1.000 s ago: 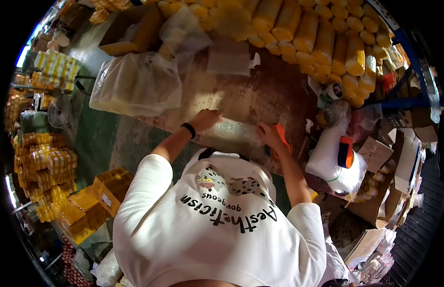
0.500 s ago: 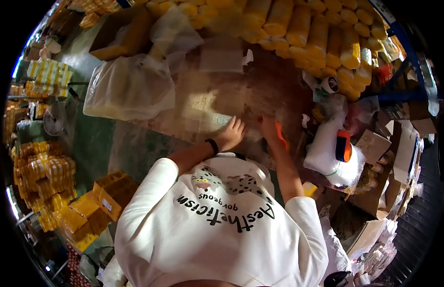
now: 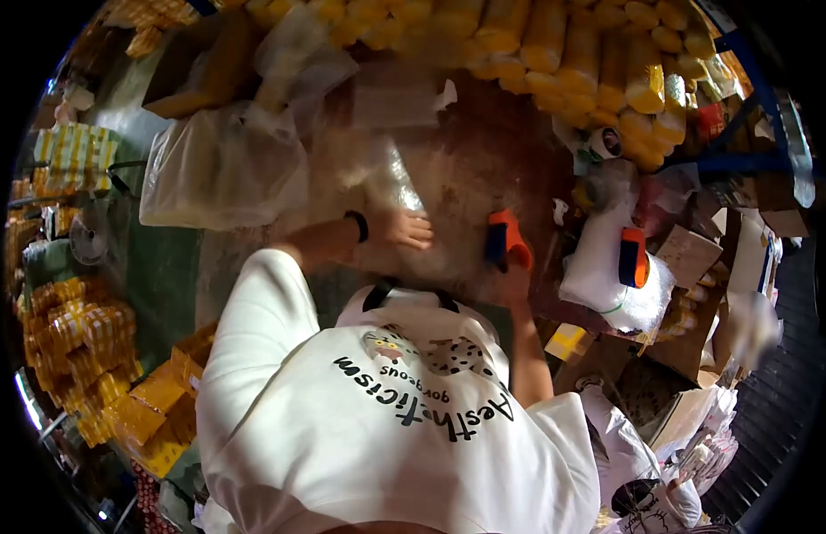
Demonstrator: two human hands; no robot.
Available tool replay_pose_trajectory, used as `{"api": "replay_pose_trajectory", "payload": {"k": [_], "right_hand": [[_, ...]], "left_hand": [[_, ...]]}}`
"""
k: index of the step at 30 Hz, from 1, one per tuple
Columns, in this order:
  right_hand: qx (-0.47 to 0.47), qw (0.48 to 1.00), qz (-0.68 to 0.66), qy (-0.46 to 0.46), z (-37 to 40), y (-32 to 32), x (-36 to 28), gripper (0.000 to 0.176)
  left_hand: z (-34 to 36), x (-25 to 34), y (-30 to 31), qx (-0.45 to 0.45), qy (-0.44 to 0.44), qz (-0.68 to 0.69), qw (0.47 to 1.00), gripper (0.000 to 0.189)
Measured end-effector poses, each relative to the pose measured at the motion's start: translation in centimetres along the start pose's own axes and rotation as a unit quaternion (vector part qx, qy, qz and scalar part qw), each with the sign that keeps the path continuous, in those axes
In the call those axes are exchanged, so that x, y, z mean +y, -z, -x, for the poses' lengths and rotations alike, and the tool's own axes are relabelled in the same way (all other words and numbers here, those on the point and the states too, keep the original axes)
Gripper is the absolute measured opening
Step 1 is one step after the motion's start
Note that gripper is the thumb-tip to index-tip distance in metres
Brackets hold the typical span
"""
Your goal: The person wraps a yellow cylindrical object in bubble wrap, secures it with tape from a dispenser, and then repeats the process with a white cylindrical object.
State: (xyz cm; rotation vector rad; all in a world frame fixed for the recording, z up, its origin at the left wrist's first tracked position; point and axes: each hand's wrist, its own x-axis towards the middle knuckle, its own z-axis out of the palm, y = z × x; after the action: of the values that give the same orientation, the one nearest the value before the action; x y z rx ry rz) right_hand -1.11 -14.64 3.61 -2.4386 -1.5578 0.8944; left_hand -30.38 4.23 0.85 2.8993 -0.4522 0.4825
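My right hand [image 3: 518, 269] is wrapped round the handle of an orange and blue tape dispenser [image 3: 506, 240], held over the brown work surface [image 3: 471, 178]. To its left, my left hand [image 3: 408, 230] has its fingers curled and pressed together at the near end of a shiny, clear plastic piece [image 3: 399, 178]. Whether anything is pinched under those fingers is hidden. A dark band circles the left wrist. Between the two hands there is a gap.
A second orange and blue tape dispenser [image 3: 634, 258] lies on a bubble wrap roll [image 3: 600, 280] at right. Clear plastic bags [image 3: 222, 169] sit at left beside an open carton [image 3: 204, 71]. Yellow wrapped rolls [image 3: 600, 62] are stacked along the back. Yellow-taped parcels [image 3: 84, 329] stand far left.
My right hand has turned, bringing the tape dispenser's blue side into view. My left hand has shifted left, and its fingers have gone from spread to curled. The shiny plastic piece now points away from me.
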Motion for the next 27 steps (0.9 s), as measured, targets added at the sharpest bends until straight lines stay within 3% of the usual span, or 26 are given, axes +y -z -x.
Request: {"api": "replay_pose_trajectory", "payload": {"k": [2, 3, 6, 9, 10, 13, 14, 16, 17, 18, 21, 23, 27], "right_hand": [[-0.041, 0.978, -0.197, -0.06, 1.9, 5.1, -2.3, 0.041], [-0.048, 0.979, -0.198, 0.013, 2.0, 5.1, -0.7, 0.04], [-0.069, 0.959, -0.191, 0.199, 2.3, 5.0, 2.4, 0.04], [-0.092, 0.933, -0.173, 0.3, 2.3, 5.8, 1.8, 0.043], [-0.107, 0.926, -0.165, 0.321, 2.2, 6.0, 1.1, 0.042], [-0.125, 0.904, -0.151, 0.38, 1.5, 6.3, -1.0, 0.042], [-0.125, 0.896, -0.148, 0.401, 0.8, 6.3, -1.7, 0.042], [-0.139, 0.878, -0.152, 0.432, -0.9, 5.5, -2.2, 0.044], [-0.147, 0.869, -0.154, 0.446, -1.8, 5.2, -2.6, 0.045], [-0.193, 0.877, -0.146, 0.415, -2.3, 5.4, -3.3, 0.046], [-0.311, 0.885, -0.122, 0.325, -3.6, 6.2, -5.9, 0.05], [-0.363, 0.881, -0.116, 0.281, -4.5, 6.4, -8.0, 0.053], [-0.317, 0.884, -0.043, 0.342, -6.7, 5.0, -8.0, 0.057]], "left_hand": [[1.6, -1.1, 2.4, -0.08, 0.001, -0.036, 0.996, 0.037], [2.0, -1.2, 3.5, -0.131, 0.013, -0.027, 0.991, 0.045], [2.2, -0.3, 6.3, -0.108, 0.054, -0.119, 0.985, 0.036], [2.5, 3.9, 5.2, -0.046, 0.253, -0.017, 0.966, 0.038], [1.3, 4.7, 5.0, -0.234, 0.352, 0.088, 0.902, 0.054], [-0.4, 7.3, 5.8, -0.141, 0.436, 0.201, 0.866, 0.049], [-0.6, 7.5, 5.4, -0.084, 0.445, 0.17, 0.875, 0.041], [-0.3, 7.7, 4.6, 0.05, 0.506, 0.282, 0.813, 0.035], [0.0, 7.7, 3.9, 0.118, 0.529, 0.334, 0.772, 0.032], [0.3, 7.5, 3.0, 0.201, 0.55, 0.46, 0.668, 0.028], [1.4, 7.2, 2.5, 0.325, 0.458, 0.673, 0.482, 0.029], [1.6, 7.5, 2.8, 0.307, 0.462, 0.661, 0.505, 0.027], [2.0, 7.7, 3.8, 0.272, 0.466, 0.638, 0.55, 0.024]]}}
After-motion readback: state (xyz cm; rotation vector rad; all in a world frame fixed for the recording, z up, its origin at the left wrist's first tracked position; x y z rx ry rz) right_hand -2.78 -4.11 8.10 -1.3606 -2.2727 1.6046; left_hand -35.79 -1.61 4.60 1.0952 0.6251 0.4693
